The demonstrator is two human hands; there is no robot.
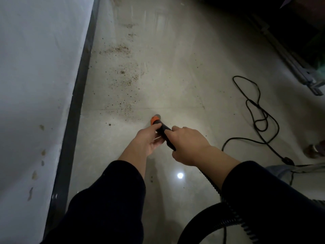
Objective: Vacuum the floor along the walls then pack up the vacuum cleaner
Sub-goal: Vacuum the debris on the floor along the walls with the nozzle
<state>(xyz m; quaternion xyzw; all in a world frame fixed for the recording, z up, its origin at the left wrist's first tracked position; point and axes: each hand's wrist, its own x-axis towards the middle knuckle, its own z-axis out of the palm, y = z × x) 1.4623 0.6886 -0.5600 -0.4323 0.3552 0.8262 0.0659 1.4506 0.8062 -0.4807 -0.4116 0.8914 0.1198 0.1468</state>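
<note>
Both hands on the vacuum wand, tip down at the floor near the wall.

We note both arms reaching forward and down, in dark sleeves. The left hand point(149, 140) curls its fingers round the black wand point(164, 129) from the left, thumb on top. The right hand point(190, 147), knuckles up, wraps the wand just behind. The orange tip point(154, 120) pokes out past the fingertips, low over the tiled floor point(175, 76); we cannot tell whether it touches. Brown crumbs point(123, 74) lie ahead of it, beside the dark skirting board point(79, 95). The ribbed hose point(233, 213) passes under the right forearm and is cut off at the bottom edge. A black cord point(260, 111) loops to the right. The upper right corner is too dark to read.
</note>
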